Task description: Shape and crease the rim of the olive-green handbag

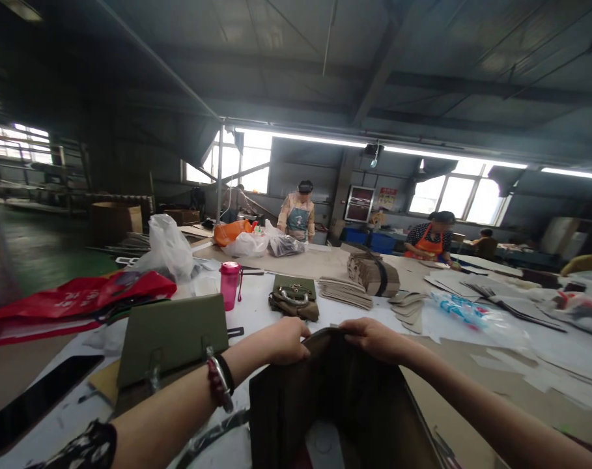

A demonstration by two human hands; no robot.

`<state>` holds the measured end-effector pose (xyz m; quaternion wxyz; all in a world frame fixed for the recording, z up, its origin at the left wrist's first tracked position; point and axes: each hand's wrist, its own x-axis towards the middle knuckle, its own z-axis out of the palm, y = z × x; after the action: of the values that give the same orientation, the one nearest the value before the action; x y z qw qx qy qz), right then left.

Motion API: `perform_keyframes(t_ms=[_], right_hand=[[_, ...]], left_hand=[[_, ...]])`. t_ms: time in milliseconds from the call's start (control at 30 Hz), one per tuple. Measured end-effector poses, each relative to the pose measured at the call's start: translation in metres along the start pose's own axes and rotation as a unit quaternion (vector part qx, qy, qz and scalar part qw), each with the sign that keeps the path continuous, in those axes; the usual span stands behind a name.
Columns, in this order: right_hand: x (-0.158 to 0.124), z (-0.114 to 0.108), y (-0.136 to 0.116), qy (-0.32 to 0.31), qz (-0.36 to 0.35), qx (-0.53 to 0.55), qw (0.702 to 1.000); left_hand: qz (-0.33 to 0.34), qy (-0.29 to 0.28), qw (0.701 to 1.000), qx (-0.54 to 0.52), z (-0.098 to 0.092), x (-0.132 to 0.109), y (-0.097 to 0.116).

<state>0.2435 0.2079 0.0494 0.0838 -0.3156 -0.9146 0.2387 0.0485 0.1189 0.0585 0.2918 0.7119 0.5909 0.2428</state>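
In front of me a dark handbag point(374, 397) gapes upward, and I look down into its dark inside. A pale card or paper point(325, 444) lies at its bottom. At the far rim, my left hand point(286, 340) is closed on the left part of the edge. My right hand point(374, 339) pinches the same rim a little to the right, thumb and fingers over the edge. An olive-green bag point(173, 332) with a flap lies beside my left forearm. Beyond my hands sits a smaller olive bag point(294, 294) with a wrapped handle.
A pink bottle point(230, 286) stands left of the small bag. Stacked brown pieces point(374, 273) lie to the right, near blue-and-white plastic point(459, 311). A black phone-like slab point(36, 404) and red bag point(75, 299) are at left. Co-workers point(298, 212) stand across the table.
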Motion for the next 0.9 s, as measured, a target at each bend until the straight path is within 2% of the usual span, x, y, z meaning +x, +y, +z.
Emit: perform_keyframes(t_ms=[100, 200, 300, 333, 367, 400, 467, 500, 567, 667, 733, 800, 867, 900], right_hand=[[-0.006, 0.002, -0.007, 0.015, -0.006, -0.031, 0.999], [-0.019, 0.001, -0.023, 0.081, 0.027, -0.086, 0.993], [-0.043, 0.007, -0.047, 0.175, 0.071, -0.182, 0.965], [-0.053, 0.013, -0.054, 0.19, 0.076, -0.245, 0.948], [-0.063, 0.02, -0.06, 0.179, 0.071, -0.286, 0.939], [-0.074, 0.029, -0.063, 0.135, 0.056, -0.297, 0.944], [-0.092, 0.045, -0.063, -0.002, 0.009, -0.31, 0.951], [-0.1, 0.05, -0.06, -0.041, 0.005, -0.316, 0.948], [-0.11, 0.053, -0.051, -0.048, 0.058, -0.318, 0.945], [-0.115, 0.043, -0.041, 0.015, 0.186, -0.279, 0.942], [-0.111, 0.037, -0.041, 0.05, 0.235, -0.241, 0.94], [-0.101, 0.04, -0.042, 0.117, 0.232, -0.17, 0.951], [-0.086, 0.053, -0.041, 0.205, 0.178, -0.02, 0.962], [-0.078, 0.061, -0.04, 0.247, 0.141, 0.078, 0.956]], left_hand=[[0.022, -0.021, 0.998, -0.063, 0.008, 0.006, 0.006], [0.034, -0.063, 0.987, -0.145, 0.019, 0.018, 0.008], [0.024, -0.081, 0.972, -0.22, 0.03, 0.026, 0.009], [0.017, -0.079, 0.968, -0.239, 0.033, 0.027, 0.01], [0.009, -0.076, 0.964, -0.253, 0.036, 0.028, 0.012], [0.001, -0.074, 0.962, -0.263, 0.038, 0.027, 0.013], [-0.013, -0.083, 0.955, -0.284, 0.041, 0.025, 0.017], [-0.016, -0.093, 0.951, -0.296, 0.042, 0.024, 0.019], [-0.014, -0.112, 0.944, -0.31, 0.044, 0.019, 0.023], [-0.016, -0.121, 0.945, -0.302, 0.048, 0.009, 0.031], [-0.011, -0.114, 0.949, -0.294, 0.051, 0.002, 0.035], [-0.001, -0.106, 0.95, -0.294, 0.052, -0.005, 0.039], [-0.01, -0.102, 0.948, -0.301, 0.051, -0.01, 0.041], [-0.021, -0.102, 0.947, -0.305, 0.05, -0.012, 0.041]])
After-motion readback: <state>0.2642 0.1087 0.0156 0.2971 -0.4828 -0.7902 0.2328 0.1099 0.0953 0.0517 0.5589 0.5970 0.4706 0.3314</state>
